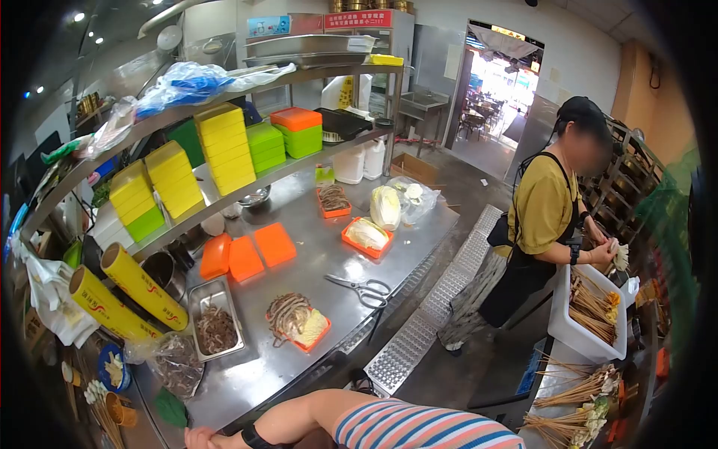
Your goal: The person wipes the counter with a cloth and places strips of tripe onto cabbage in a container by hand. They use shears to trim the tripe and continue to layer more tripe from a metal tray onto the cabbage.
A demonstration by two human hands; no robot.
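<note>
My right hand [203,437] is at the bottom edge, by the table's near corner, with a dark band on the wrist. The frame cuts it off, so its grip and anything in it are hidden. Close to it are a dark green piece [171,408] and a clear plastic bag [177,367] with brownish contents. A metal pan [238,329] of dark shredded food stands behind the bag. Farther right, an orange tray [323,338] bears brownish strips [288,308] and a pale yellow textured piece [313,327]. Scissors [363,290] lie beyond it. My left hand is out of view.
Three orange boxes [275,244], cabbage [385,208] and filled orange trays [333,212] sit on the steel table [314,262]. A shelf above holds yellow boxes [224,150]. To the right, a co-worker [550,202] stands by a white bin [587,337] of skewers.
</note>
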